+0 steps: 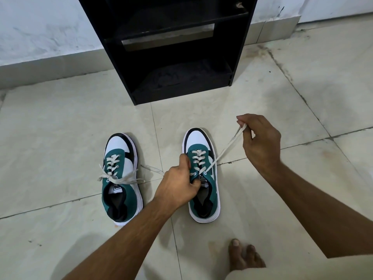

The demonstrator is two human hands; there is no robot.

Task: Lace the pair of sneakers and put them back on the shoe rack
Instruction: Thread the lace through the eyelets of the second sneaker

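Note:
Two green, white and black sneakers stand side by side on the tiled floor, toes pointing toward the rack. The left sneaker (121,178) is laced, and its white lace ends lie loose across it and onto the floor. My left hand (177,184) grips the left side of the right sneaker (203,176) near its tongue. My right hand (260,142) is raised to the right of that shoe and pinches the end of its white lace (226,148), which runs taut from an upper eyelet. The black shoe rack (171,47) stands just beyond the shoes.
The rack's open shelves face me, against a pale wall (50,27) with a grey skirting. My bare foot (244,257) rests on the floor at the lower right, close behind the right sneaker. Light floor tiles (60,128) spread to both sides.

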